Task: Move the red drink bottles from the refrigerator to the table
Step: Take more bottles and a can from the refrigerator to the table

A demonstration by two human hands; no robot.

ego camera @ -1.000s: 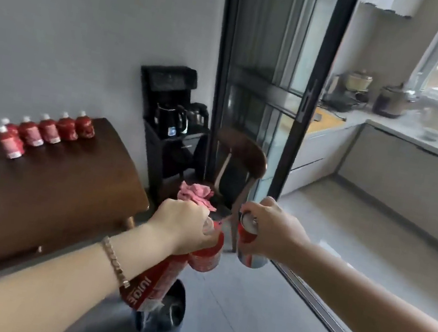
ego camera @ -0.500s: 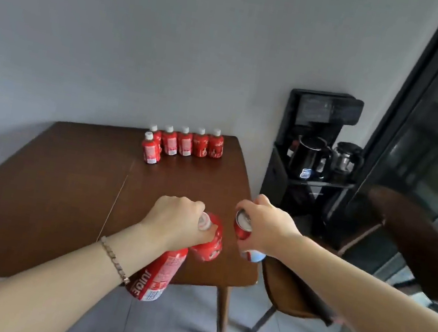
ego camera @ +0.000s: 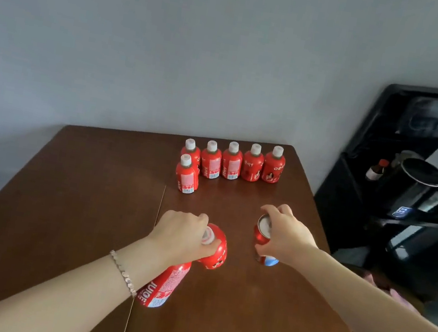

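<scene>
My left hand (ego camera: 180,238) grips two red drink bottles by their necks over the brown table (ego camera: 77,201): one (ego camera: 216,248) sticks out to the right of my fist, the other (ego camera: 164,286) hangs slanted below my wrist, its label reading JUICE. My right hand (ego camera: 285,238) holds a third red bottle (ego camera: 263,239) from above by its white cap, over the table's right part. Several red bottles with white caps (ego camera: 231,163) stand in a row near the table's far edge, and one more (ego camera: 187,175) stands just in front of the row's left end.
A black stand with a water dispenser and kettles (ego camera: 416,180) is right of the table, close to its right edge. A grey wall (ego camera: 174,44) runs behind the table. A seam (ego camera: 157,213) crosses the tabletop front to back.
The view has swung left and closed in on the table. Both hands, still gripping their bottles, have moved from beside the table's corner to above the tabletop, and they are further apart.
</scene>
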